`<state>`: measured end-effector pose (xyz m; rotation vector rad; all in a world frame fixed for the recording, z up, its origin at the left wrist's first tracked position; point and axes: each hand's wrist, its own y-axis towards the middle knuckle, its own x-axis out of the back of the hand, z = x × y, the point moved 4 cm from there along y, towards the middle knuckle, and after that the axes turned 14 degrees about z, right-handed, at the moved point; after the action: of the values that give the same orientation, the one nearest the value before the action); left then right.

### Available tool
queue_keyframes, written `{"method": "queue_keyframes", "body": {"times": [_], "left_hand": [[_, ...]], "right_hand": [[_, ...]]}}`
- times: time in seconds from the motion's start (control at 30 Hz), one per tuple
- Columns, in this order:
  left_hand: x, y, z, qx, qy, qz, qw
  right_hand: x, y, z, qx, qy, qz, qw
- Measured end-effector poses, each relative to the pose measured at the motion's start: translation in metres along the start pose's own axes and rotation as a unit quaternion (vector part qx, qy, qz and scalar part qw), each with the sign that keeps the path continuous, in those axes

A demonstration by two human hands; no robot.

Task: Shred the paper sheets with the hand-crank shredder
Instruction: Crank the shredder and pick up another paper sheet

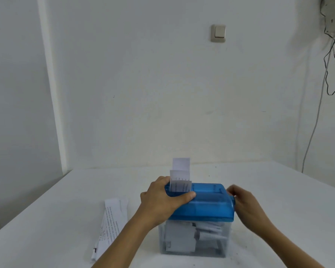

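White worktop (47,219); left hand (162,198) grips the blue shredder (207,206) beside the paper (180,178), right hand (246,204) blurred at its end, grip impossible to tell.

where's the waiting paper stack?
Head view: the paper stack lies on the white table, just left of the shredder, toward the near edge.

Person, parts in view: two hands, two forearms.

1. Left hand (162,198): bare; broad thumb with a short-cut nail; knuckles rounded and smooth.
2. Left forearm (124,238): bare from the wrist to the bottom edge of the view; slender, widening slightly towards the elbow.
3. Right hand (246,204): bare; fingers softened by blur, nails too indistinct to tell.
4. Right forearm (290,244): bare from the wrist to the bottom edge; slender, like the left.
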<state>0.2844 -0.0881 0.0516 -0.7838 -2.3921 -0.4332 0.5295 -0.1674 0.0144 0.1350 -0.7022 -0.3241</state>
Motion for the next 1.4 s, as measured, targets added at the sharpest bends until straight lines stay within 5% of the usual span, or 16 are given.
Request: {"method": "queue_keyframes", "body": {"times": [0.17, 0.3, 0.5, 0.63, 0.77, 1.0, 1.23, 1.4], "left_hand": [[-0.003, 0.002, 0.002, -0.001, 0.002, 0.007, 1.0], [-0.003, 0.003, 0.005, 0.002, -0.005, 0.005, 1.0], [-0.003, 0.002, 0.005, 0.02, -0.001, 0.012, 1.0], [-0.003, 0.003, 0.006, 0.021, -0.004, 0.02, 1.0], [-0.004, 0.003, 0.007, 0.023, -0.008, 0.019, 1.0], [-0.004, 0.002, 0.007, 0.01, -0.018, 0.016, 1.0], [-0.002, -0.001, 0.003, 0.003, -0.013, 0.0, 1.0], [0.0, -0.003, -0.003, -0.004, -0.002, -0.003, 1.0]], "right_hand": [[-0.002, -0.039, -0.008, -0.036, 0.017, 0.114, 0.993], [0.015, -0.067, 0.02, -0.036, -0.117, 0.249, 0.961], [0.049, -0.072, 0.071, 0.001, -0.285, 0.246, 0.926], [0.079, -0.059, 0.096, 0.051, -0.185, 0.217, 0.957], [0.088, -0.026, 0.091, 0.101, -0.06, 0.092, 0.989], [0.039, 0.012, 0.03, 0.054, 0.01, 0.029, 0.998], [0.01, -0.029, -0.007, -0.022, -0.027, 0.174, 0.984], [0.023, -0.059, 0.029, -0.025, -0.18, 0.29, 0.94]]}}
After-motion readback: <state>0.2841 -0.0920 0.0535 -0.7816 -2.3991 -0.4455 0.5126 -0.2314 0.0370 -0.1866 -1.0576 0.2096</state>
